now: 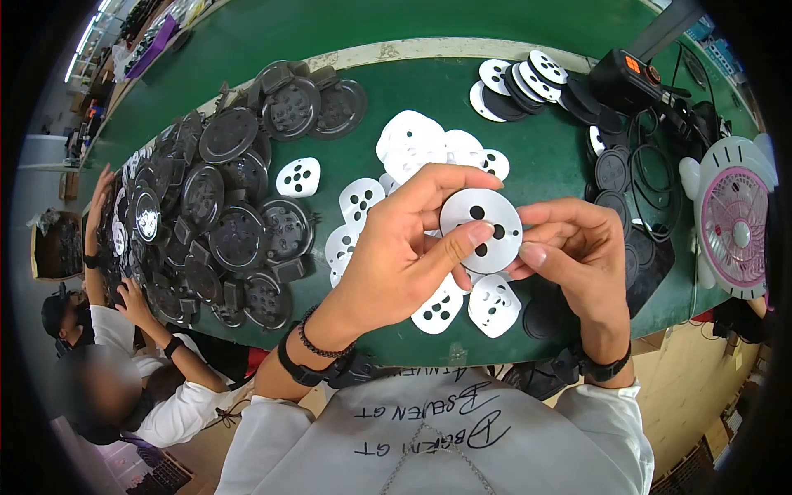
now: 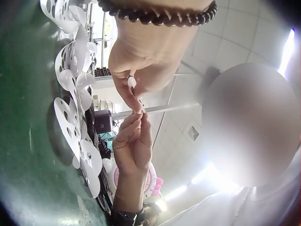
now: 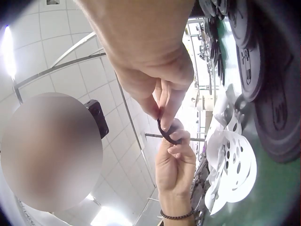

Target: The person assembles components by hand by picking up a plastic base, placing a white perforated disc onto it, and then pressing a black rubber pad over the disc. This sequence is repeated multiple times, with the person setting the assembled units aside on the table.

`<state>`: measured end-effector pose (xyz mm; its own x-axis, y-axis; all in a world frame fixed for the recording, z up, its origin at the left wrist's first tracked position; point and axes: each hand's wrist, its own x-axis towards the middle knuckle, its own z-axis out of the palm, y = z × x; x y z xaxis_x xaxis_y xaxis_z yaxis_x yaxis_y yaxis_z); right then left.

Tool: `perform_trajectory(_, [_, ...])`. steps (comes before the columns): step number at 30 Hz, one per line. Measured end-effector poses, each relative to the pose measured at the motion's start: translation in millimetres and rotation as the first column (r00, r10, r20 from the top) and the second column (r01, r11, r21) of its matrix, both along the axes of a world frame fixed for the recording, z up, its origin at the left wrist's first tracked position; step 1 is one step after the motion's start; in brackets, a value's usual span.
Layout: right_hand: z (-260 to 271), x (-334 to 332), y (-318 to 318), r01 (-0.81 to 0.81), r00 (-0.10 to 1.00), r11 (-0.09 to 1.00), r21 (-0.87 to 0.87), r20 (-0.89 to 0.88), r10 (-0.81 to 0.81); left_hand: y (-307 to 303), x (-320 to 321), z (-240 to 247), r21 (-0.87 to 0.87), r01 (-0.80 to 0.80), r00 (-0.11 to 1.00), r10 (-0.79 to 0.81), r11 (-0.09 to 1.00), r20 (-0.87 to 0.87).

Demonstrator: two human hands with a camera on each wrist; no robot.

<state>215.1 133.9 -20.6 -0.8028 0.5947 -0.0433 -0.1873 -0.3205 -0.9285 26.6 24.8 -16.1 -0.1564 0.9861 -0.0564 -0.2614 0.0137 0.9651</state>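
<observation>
A round disc with a white face and several dark holes is held up over the table between both hands. My left hand grips it from the left, thumb on the white face and fingers behind. At the opposite edge, my right hand pinches the rim between thumb and fingers. In the right wrist view the disc's other side looks black. Below the hands lie loose white perforated sheets, with more of them piled just beyond.
Many dark round parts are heaped at the left, where another person's hands reach in. White-faced discs lie at the back right, and black discs at the right. A black device, cables and a pink fan stand beyond.
</observation>
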Motion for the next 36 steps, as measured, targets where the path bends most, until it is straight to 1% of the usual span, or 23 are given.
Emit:
perform_trajectory(8, [-1.4, -0.4, -0.5, -0.002, 1.000, 1.000, 0.002, -0.020, 0.002, 0.0, -0.2, -0.3, 0.006, 0.005, 1.000, -0.005, 1.000, 0.003])
perform_trajectory(23, [-1.6, 0.1, -1.1, 0.005, 1.000, 1.000, -0.003, 0.016, -0.005, -1.2, 0.2, -1.2, 0.010, -0.011, 1.000, 0.011, 1.000, -0.025])
perform_trajectory(25, [-4.0, 0.8, -0.2, -0.028, 1.000, 0.999, 0.027, -0.002, 0.028, -1.9, 0.8, -0.8, 0.007, -0.007, 0.999, 0.008, 1.000, -0.036])
perform_trajectory(26, [-3.7, 0.9, -0.9, -0.027, 1.000, 0.999, 0.026, -0.002, 0.027, -2.4, 1.0, -0.7, 0.006, -0.006, 0.999, 0.006, 1.000, -0.048])
perform_trajectory(28, [-2.2, -0.2, -3.2, 0.027, 0.999, 1.000, 0.003, 0.028, -0.027, -2.5, 1.0, -2.0, 0.011, -0.014, 0.998, 0.015, 1.000, -0.063])
perform_trajectory(32, [-2.6, -0.3, -2.2, 0.036, 0.999, 0.999, -0.005, 0.019, -0.036, -3.0, 1.9, 0.5, 0.009, -0.015, 0.996, 0.016, 1.000, -0.087])
perform_trajectory(36, [-4.1, -0.8, -2.3, 0.013, 0.999, 1.000, -0.014, 0.033, -0.013, -3.3, 3.8, -2.8, 0.003, -0.002, 0.997, 0.002, 1.000, -0.080])
